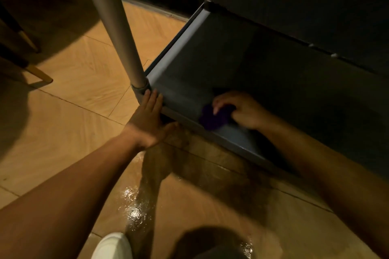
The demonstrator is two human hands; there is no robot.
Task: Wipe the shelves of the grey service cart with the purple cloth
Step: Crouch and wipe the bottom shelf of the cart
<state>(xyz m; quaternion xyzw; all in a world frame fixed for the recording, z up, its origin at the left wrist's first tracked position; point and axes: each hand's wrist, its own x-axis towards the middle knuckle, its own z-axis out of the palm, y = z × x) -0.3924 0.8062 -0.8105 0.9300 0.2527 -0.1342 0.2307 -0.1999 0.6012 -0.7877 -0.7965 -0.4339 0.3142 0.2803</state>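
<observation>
Purple cloth, soft and limp, bunches under my right hand, fingers curled over it; left hand, fingers together, braces the cart's bottom shelf.

The cloth is located on the bottom shelf, near its front edge. The post is fixed at the shelf's near left corner. The chair leg is positioned far left on the floor.
</observation>
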